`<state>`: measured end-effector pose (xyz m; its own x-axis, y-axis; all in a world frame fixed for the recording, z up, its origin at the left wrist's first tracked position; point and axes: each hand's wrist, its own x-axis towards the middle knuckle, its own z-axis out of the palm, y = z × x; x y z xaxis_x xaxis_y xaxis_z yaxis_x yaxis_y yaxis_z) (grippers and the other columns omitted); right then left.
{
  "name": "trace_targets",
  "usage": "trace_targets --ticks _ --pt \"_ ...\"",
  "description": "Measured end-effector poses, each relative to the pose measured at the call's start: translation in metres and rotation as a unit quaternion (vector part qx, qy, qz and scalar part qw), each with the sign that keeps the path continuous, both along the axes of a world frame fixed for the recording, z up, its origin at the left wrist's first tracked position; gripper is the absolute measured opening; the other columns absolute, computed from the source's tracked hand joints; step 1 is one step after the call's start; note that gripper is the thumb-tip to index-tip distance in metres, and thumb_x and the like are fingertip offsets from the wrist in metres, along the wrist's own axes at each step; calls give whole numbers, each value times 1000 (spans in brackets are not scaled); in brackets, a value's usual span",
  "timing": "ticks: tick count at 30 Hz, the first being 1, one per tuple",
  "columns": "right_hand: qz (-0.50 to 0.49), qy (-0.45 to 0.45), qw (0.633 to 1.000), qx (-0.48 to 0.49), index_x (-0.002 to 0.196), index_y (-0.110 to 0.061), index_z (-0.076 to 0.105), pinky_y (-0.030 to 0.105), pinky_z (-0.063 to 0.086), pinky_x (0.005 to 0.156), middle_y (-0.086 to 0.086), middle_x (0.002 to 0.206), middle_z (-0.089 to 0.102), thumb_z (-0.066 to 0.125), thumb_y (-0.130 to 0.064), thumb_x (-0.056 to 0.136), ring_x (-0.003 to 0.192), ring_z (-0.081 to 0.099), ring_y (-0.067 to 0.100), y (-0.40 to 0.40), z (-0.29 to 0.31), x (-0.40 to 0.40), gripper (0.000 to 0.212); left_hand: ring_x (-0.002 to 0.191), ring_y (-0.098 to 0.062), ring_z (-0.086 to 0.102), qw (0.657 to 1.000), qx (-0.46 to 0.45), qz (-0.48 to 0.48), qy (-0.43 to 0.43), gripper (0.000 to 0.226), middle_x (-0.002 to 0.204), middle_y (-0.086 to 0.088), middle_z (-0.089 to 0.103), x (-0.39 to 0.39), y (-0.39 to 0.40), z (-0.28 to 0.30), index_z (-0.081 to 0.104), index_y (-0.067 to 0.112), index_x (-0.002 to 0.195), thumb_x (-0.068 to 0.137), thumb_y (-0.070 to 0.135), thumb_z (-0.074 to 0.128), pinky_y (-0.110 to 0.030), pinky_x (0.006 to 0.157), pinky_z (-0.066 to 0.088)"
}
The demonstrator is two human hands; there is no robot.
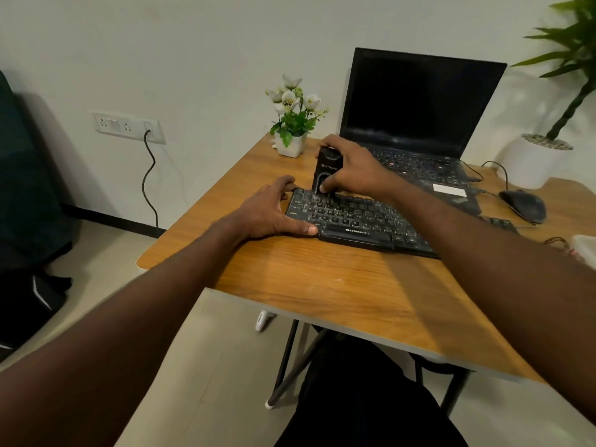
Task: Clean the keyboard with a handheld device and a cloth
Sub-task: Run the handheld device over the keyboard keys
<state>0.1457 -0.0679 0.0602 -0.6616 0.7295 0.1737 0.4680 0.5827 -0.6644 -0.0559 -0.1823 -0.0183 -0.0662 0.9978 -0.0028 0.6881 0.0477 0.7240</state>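
Note:
A black keyboard lies on the wooden table, in front of the laptop. My right hand grips a black handheld device that stands upright with its lower end on the keyboard's far left keys. My left hand holds the keyboard's left end, thumb along the near edge and fingers curled round the far corner. A pale object, possibly the cloth, shows at the right edge.
An open laptop with a dark screen stands behind the keyboard. A small white pot of flowers sits at the table's far left corner. A black mouse and cables lie to the right. A large potted plant stands at the far right.

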Motion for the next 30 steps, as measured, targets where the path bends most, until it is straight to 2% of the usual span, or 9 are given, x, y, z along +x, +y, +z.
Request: trace_targets --ticks 3,5,8,13,16,20,24,28,30 --pt "-2 -15 999 -41 143 -30 46 34 60 79 6 132 52 84 -3 73 115 59 26 9 2 12 84 145 -23 45 1000 -2 4 0 150 162 -2 42 0 1 0 23 37 164 41 86 93 -52 122 41" --pt "24 -100 994 -30 150 -30 40 38 59 83 6 132 50 81 -2 76 112 58 25 12 17 23 89 146 -24 44 1000 -5 2 1 149 163 -3 40 0 1 1 23 38 164 41 86 92 -52 122 40" --pt "35 -202 978 32 147 -29 42 31 52 77 4 126 51 80 -4 78 109 56 23 13 40 24 83 148 -25 42 1000 -6 -2 -2 149 164 -4 39 1 2 2 23 38 163 40 86 92 -52 123 39" --pt "17 -37 999 -3 140 -29 47 37 60 85 3 126 55 84 -6 74 113 61 24 -3 13 10 79 149 -24 41 1000 -3 -5 -13 149 166 -3 39 0 2 0 24 37 164 41 84 93 -52 123 39" --pt "30 -87 996 -22 147 -29 42 41 58 89 3 129 51 81 -5 77 113 57 23 2 13 19 84 150 -24 41 1000 -5 -4 -18 148 166 -2 39 -2 3 -2 24 39 163 40 85 93 -53 124 38" --pt "59 -196 979 12 138 -32 48 31 50 77 -4 118 53 78 -5 79 102 56 14 7 40 30 72 152 -24 39 1000 -12 -12 -22 147 166 -2 38 -2 6 -1 25 41 162 40 84 94 -54 125 37" --pt "24 -95 995 3 142 -29 46 32 55 81 3 127 52 81 -5 77 109 57 19 -4 23 28 77 152 -24 39 1000 -8 -12 -22 150 166 -1 39 -3 6 -3 25 38 163 39 84 95 -54 125 36" --pt "-32 -65 996 50 142 -28 47 37 54 89 8 134 54 83 -8 76 119 55 27 -1 6 45 79 152 -25 39 1000 -8 -8 -12 150 167 -2 38 -3 5 -2 25 38 163 39 86 93 -54 124 37" --pt "-49 -33 997 55 140 -28 48 32 53 84 8 134 54 84 -8 75 119 55 27 1 6 48 77 152 -26 39 1000 -8 -5 -14 149 166 -3 38 -3 6 -2 25 39 163 39 86 93 -55 124 38"
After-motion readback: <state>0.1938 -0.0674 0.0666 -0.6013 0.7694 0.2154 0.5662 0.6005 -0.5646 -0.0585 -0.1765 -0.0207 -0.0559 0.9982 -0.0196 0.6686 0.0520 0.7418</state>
